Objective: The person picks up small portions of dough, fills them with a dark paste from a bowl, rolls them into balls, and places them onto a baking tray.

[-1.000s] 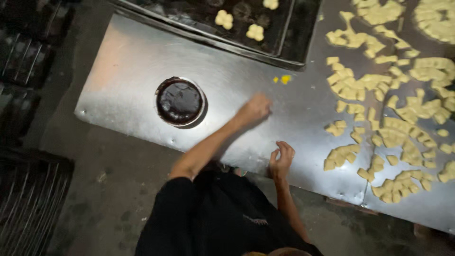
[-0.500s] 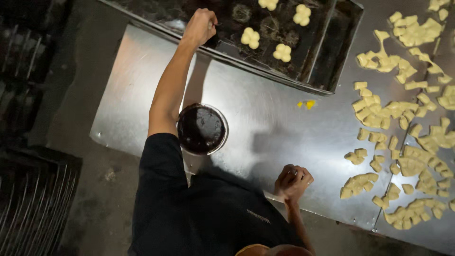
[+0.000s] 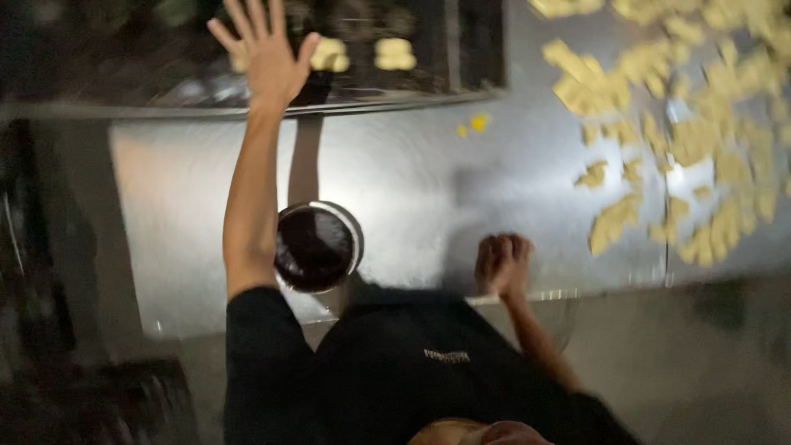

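The biggest change is in the left arm. Half a second ago the left hand (image 3: 265, 51) was closed at the near edge of the dark baking tray (image 3: 461, 49); now it is spread wide open over the same tray, all fingers apart and the palm turned down, holding nothing. A second ago this hand was still low on the table, near the right one. So, as I judge it, the hand went up to the tray and has just let go of a piece there, and one more placing seems finished. The pale dough cut-outs (image 3: 362, 53) lie on the tray just to the right of the open hand; the picture is blurred, so I cannot say which one is new.

The right hand (image 3: 503, 262) has changed very little. It rests at the near edge of the table, curled into a fist. I cannot tell whether something is inside it.

The steel table (image 3: 412, 181) is wide and shiny. A round bowl with dark contents (image 3: 315, 245) stands on it just beside the left forearm. Many yellow dough scraps (image 3: 659, 124) are spread over the right part, well apart from both hands, and a small yellow crumb (image 3: 478, 122) lies alone near the tray edge.

The room is dim. The floor (image 3: 700, 363) is grey, and dark racks (image 3: 49, 247) stand at the left.
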